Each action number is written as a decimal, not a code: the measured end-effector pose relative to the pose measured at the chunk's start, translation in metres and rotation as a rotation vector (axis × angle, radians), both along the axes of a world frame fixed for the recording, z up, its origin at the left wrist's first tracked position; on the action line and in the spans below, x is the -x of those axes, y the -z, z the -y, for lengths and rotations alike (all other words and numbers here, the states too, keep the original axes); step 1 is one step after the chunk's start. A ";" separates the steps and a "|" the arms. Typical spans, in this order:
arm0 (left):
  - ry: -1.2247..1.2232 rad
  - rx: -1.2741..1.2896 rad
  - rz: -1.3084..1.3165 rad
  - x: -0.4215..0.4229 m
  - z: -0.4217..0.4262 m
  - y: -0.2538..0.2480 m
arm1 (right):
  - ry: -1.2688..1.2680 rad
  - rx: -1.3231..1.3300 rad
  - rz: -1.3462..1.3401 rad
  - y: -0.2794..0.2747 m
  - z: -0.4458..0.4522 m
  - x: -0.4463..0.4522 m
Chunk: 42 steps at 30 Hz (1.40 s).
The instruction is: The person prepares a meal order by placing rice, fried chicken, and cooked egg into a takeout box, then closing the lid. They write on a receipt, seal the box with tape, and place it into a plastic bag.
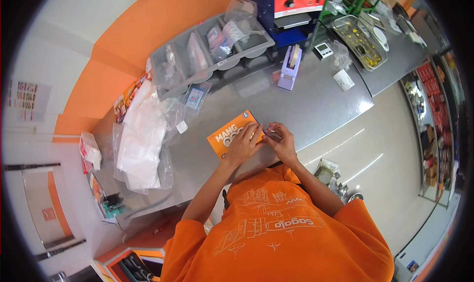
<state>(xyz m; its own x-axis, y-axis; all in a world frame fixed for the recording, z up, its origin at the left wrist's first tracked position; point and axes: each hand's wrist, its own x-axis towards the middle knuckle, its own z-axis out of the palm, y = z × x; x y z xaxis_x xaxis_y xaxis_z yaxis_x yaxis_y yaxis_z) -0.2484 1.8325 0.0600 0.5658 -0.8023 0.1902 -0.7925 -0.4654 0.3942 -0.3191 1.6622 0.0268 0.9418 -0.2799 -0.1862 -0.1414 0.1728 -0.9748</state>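
Note:
An orange box (pixel 228 127) printed with "MANG" and more lettering lies on the steel table, tilted in my view. My left hand (pixel 243 145) rests over its right part, fingers bent and holding it at that end. Against the box's right edge is my right hand (pixel 281 143), its thumb and fingers pinched together. What sits in that pinch is too small to make out. Farther up the table stands a lilac tape dispenser (pixel 289 70) with a roll of tape on it.
A grey divided tray (pixel 185 70) with plastic packets stands against the wall. White plastic bags (pixel 142 139) are piled on the left. A small timer (pixel 323 50), a paper label (pixel 343 79) and a metal tray (pixel 363 50) with yellow bits lie at the upper right.

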 end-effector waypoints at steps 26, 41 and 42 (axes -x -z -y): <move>-0.296 0.180 0.339 0.047 -0.035 0.029 | -0.183 0.553 0.284 -0.024 0.002 -0.010; -0.371 0.307 0.088 0.054 -0.045 0.016 | -0.297 0.123 0.082 -0.025 -0.041 0.007; -0.387 0.324 0.088 0.056 -0.047 0.022 | -0.300 0.094 0.092 -0.025 -0.043 0.007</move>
